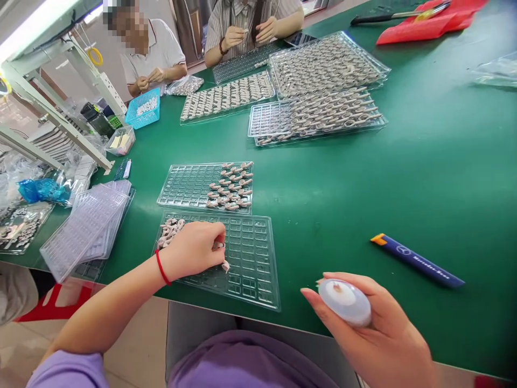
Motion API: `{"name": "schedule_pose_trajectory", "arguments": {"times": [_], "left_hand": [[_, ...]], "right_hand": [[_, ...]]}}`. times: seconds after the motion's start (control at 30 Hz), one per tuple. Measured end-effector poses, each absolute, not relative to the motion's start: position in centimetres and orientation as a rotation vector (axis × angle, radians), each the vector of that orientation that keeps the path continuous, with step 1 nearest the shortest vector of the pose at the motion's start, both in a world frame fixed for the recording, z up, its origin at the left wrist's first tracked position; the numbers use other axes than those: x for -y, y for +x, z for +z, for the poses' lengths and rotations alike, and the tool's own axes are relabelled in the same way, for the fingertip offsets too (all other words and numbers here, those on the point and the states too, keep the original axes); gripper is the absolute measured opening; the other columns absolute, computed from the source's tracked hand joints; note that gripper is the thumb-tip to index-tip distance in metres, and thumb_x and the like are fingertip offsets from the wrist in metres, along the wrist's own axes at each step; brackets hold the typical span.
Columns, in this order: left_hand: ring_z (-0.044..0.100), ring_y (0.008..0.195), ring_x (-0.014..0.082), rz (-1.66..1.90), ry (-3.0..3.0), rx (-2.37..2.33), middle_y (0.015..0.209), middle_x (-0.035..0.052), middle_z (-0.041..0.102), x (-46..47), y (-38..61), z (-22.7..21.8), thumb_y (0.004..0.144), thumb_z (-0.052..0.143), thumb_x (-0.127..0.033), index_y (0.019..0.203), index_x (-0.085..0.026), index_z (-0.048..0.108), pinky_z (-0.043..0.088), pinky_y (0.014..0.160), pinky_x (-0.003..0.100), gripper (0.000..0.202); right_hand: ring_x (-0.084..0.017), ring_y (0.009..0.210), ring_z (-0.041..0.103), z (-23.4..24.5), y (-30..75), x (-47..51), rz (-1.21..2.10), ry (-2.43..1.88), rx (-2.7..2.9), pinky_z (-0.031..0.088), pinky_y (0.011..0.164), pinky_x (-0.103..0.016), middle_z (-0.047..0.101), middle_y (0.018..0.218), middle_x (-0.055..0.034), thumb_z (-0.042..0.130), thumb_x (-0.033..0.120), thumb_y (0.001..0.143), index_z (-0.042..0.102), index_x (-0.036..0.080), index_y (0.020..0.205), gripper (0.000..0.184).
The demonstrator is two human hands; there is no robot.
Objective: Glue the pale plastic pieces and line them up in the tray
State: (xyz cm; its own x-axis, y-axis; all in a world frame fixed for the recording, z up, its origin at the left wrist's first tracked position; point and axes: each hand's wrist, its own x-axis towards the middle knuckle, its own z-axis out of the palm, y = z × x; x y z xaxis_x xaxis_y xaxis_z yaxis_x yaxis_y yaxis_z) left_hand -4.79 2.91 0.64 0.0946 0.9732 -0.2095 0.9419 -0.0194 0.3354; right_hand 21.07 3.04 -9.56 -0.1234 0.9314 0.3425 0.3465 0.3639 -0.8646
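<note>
Pinching sm. pale part, L hand is over nr. clear tray | R hand grips whitish container, tray's R side | blue stick lies on tabletop

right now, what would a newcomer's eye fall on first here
Probably the red sheet at the far right, bright against the green table. Next, the blue tool with the orange tip, lying beyond the right hand, which holds a whitish bottle. Then the red band on the left wrist, with the left hand over the near tray.
</note>
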Motion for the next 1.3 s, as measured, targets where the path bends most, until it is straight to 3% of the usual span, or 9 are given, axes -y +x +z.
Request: {"name": "schedule_pose_trajectory", "arguments": {"times": [0.2,0.37,0.5,0.63,0.77,0.83,0.97,1.13,1.3], "left_hand": [[0.07,0.074,0.0164,0.795,1.408,-1.725,0.081,0.0017,0.074,-2.0,-5.1,0.0,0.08,0.067,-0.022,0.095,-0.02,0.073,0.053,0.07,0.025,0.017],[0.069,0.071,0.0161,1.048,0.941,-1.5,0.079,0.0047,0.074,0.8,-2.9,-0.4,0.073,0.077,-0.027,0.081,-0.017,0.078,0.054,0.066,0.024,0.012],[0.07,0.074,0.0152,1.132,0.648,-1.378,0.087,0.0053,0.074,3.2,-0.4,-1.5,0.066,0.085,-0.025,0.083,-0.017,0.079,0.054,0.071,0.023,0.02],[0.069,0.077,0.017,1.108,0.552,-1.36,0.088,0.0076,0.076,5.1,1.3,-2.3,0.067,0.086,-0.031,0.088,-0.016,0.079,0.055,0.074,0.026,0.027],[0.068,0.086,0.0195,1.063,0.83,-1.545,0.098,0.0107,0.074,6.2,1.6,-2.4,0.078,0.076,-0.032,0.093,-0.018,0.08,0.055,0.077,0.027,0.021],[0.067,0.086,0.0185,1.032,0.963,-1.633,0.104,0.0114,0.07,6.7,1.3,-2.4,0.08,0.073,-0.031,0.092,-0.018,0.08,0.054,0.069,0.023,0.019],[0.063,0.073,0.014,1.05,0.847,-1.688,0.085,0.0071,0.068,8.0,0.6,-2.9,0.078,0.075,-0.034,0.087,-0.017,0.079,0.05,0.06,0.019,0.019],[0.065,0.067,0.0133,1.1,0.487,-1.646,0.075,0.0051,0.07,9.4,0.3,-3.9,0.069,0.083,-0.042,0.087,-0.015,0.078,0.051,0.058,0.019,0.033],[0.063,0.054,0.011,1.097,0.35,-1.651,0.062,0.0019,0.066,10.0,0.2,-4.6,0.063,0.085,-0.044,0.079,-0.012,0.074,0.049,0.05,0.018,0.037]], "right_hand": [[-0.015,0.064,0.06,-10.0,21.2,-3.1,0.759,-1.174,1.671,0.052,0.059,-0.026,0.065,0.082,-0.002,0.071,0.046,0.081,0.063,0.023,0.093,0.027],[-0.014,0.063,0.064,-9.0,20.1,-2.1,0.852,-1.091,1.655,0.053,0.054,-0.022,0.067,0.082,-0.0024,0.073,0.04,0.082,0.062,0.023,0.095,0.024],[-0.014,0.07,0.069,-7.6,18.1,-0.9,0.987,-0.786,1.719,0.057,0.061,-0.02,0.069,0.083,-0.0022,0.068,0.025,0.086,0.06,0.024,0.1,0.016],[-0.013,0.072,0.069,-7.1,17.1,-0.5,1.088,-0.658,1.733,0.058,0.063,-0.02,0.07,0.085,-0.0014,0.065,0.015,0.085,0.057,0.024,0.104,0.023],[-0.011,0.066,0.067,-7.0,17.3,-0.4,1.114,-0.672,1.78,0.056,0.061,-0.016,0.069,0.082,0.0011,0.066,0.018,0.085,0.056,0.025,0.103,0.022],[-0.011,0.066,0.068,-7.0,17.5,-0.4,1.095,-0.701,1.819,0.056,0.061,-0.016,0.069,0.083,0.0009,0.066,0.023,0.086,0.056,0.025,0.104,0.021],[-0.013,0.073,0.07,-7.5,18.6,-0.1,1.031,-0.795,1.936,0.058,0.064,-0.016,0.069,0.092,-0.0027,0.063,0.036,0.089,0.054,0.024,0.113,0.028],[-0.014,0.08,0.071,-9.7,20.6,1.1,1.08,-0.868,2.006,0.057,0.066,-0.016,0.068,0.102,-0.0067,0.058,0.033,0.092,0.048,0.022,0.125,0.037],[-0.015,0.072,0.069,-10.7,20.9,1.7,0.885,-0.743,2.027,0.057,0.067,-0.02,0.068,0.095,-0.0072,0.061,0.036,0.092,0.052,0.019,0.119,0.033]]}}
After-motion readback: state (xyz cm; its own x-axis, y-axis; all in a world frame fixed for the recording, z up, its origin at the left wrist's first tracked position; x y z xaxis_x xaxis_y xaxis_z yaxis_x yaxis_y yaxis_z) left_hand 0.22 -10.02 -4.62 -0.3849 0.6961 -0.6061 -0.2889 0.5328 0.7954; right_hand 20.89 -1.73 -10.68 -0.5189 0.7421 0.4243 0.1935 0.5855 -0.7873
